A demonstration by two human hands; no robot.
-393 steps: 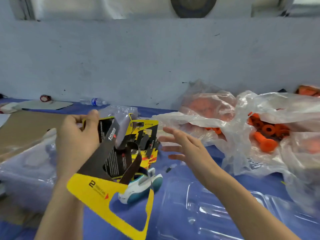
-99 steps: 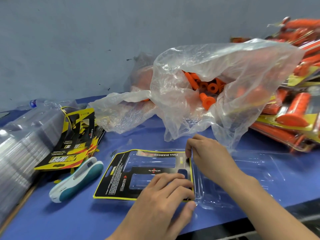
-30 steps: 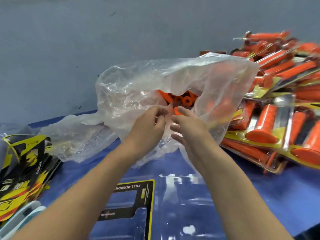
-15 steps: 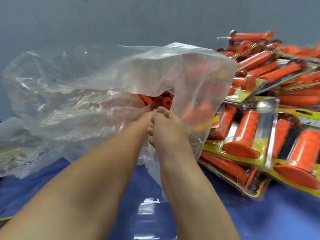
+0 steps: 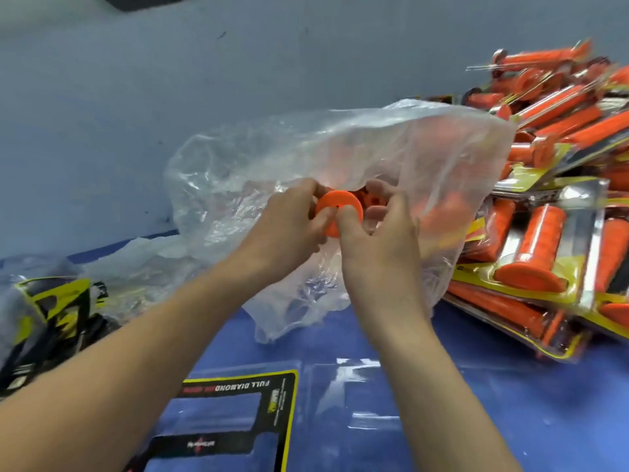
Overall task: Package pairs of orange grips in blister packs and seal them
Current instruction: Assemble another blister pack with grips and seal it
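— Where is the piece right now?
— The orange rubber grip (image 5: 335, 212) sits at the mouth of the crumpled clear plastic bag (image 5: 340, 148). Its round flange faces the camera, so its long axis runs away from the person, into the bag.
— Who has it?
— Both. The left hand (image 5: 289, 226) curls its fingers round the flange's left side, and the right hand (image 5: 377, 243) pinches the right edge with its thumb. A second orange piece (image 5: 374, 200), with a hole in it, shows just behind by the right fingers. Whether they hold it too, I cannot tell.
— And the destination?
— The open clear blister pack (image 5: 238, 413), with its black-and-yellow card, lies flat on the blue table (image 5: 527, 420), below the forearms and nearer the person. I judge the grip must come back and down, then swing crosswise to lie in a cavity.
— Surroundings?
— Sealed packs of orange grips (image 5: 544, 240) are heaped to the right, and spare printed cards (image 5: 51, 311) lie to the left.
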